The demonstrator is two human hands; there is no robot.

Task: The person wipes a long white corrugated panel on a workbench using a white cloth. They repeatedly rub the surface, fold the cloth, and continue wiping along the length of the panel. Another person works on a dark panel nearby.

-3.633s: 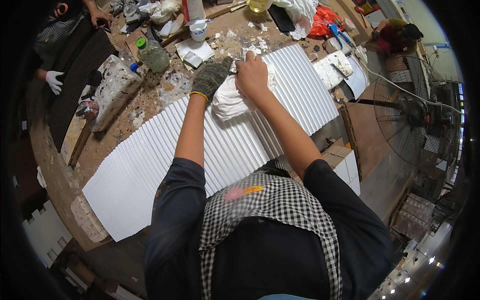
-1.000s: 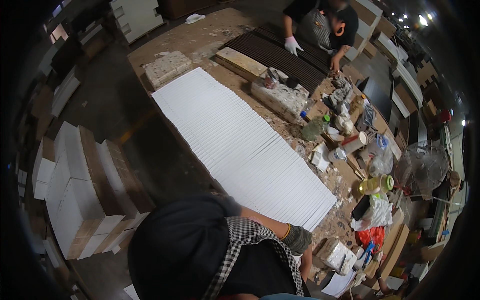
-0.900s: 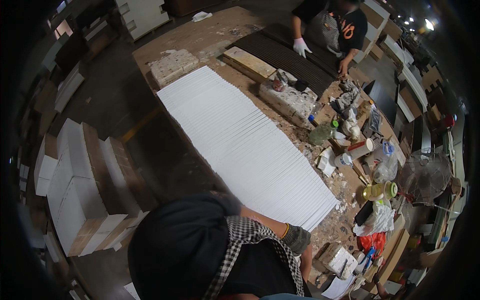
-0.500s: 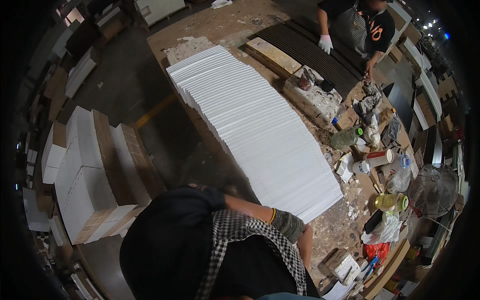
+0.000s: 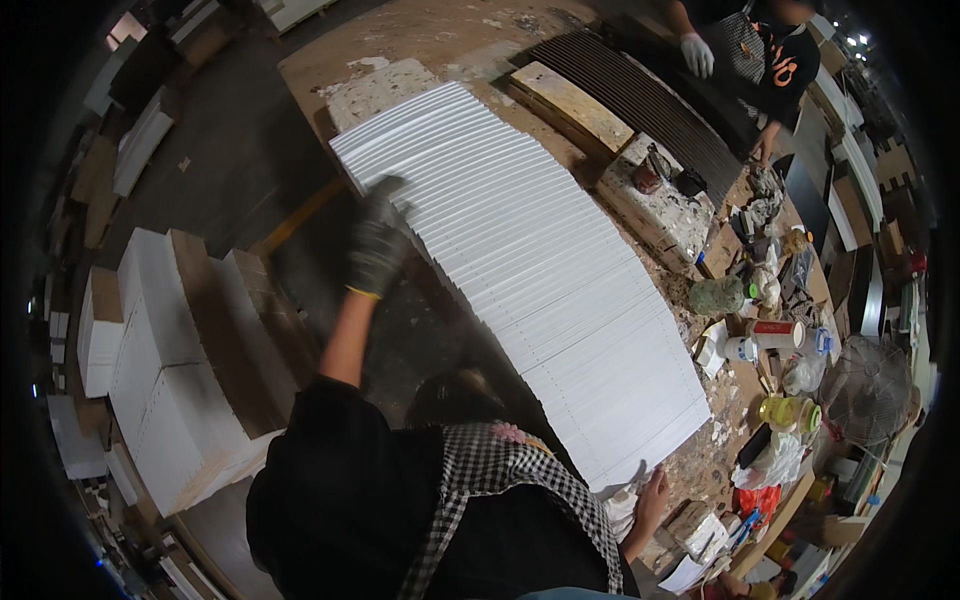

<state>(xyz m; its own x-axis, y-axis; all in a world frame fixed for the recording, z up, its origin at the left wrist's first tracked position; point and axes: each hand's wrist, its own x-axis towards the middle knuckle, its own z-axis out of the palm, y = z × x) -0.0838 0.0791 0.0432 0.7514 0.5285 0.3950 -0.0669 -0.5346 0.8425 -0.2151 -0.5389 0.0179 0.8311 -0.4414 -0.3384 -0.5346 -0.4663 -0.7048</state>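
A long white ribbed panel point(image 5: 540, 270) lies slantwise across the dusty workbench point(image 5: 440, 30). My left hand point(image 5: 378, 245), in a dark glove and blurred, is stretched out to the panel's near long edge toward its far end, fingers curled over that edge. My bare right hand point(image 5: 655, 492) is at the panel's near right corner, fingers against the end of it. A crumpled white cloth point(image 5: 622, 510) lies just below that hand. My dark sleeves and checked apron fill the lower middle.
Another person point(image 5: 745, 50) in a white glove stands at the bench's far side by a dark ribbed panel point(image 5: 640, 95). Bottles, cans, a jar and rags point(image 5: 770, 330) crowd the right edge. A plaster-stained block point(image 5: 665, 210) sits behind the panel. Stacked white boards point(image 5: 170, 360) stand at left.
My left arm has swung out to the left and the gloved hand now reaches the panel's long edge. My right hand has come into sight at the panel's near corner.
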